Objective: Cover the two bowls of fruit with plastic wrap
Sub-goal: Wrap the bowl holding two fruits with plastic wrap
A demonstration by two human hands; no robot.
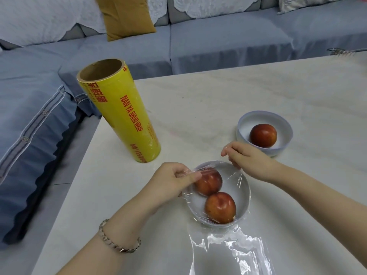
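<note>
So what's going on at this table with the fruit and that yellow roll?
A person is stretching plastic wrap over the near bowl, which holds two red fruits. The left hand pinches the film at the bowl's left rim and the right hand pulls it at the far rim. Loose film trails toward the camera. The far bowl, with one fruit, is not yet covered. The yellow roll stands upright nearby.

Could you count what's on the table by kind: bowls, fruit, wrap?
Bowls: 2
Red fruits: 3
Roll of plastic wrap: 1
Sheet of wrap: 1
Total: 7
</note>
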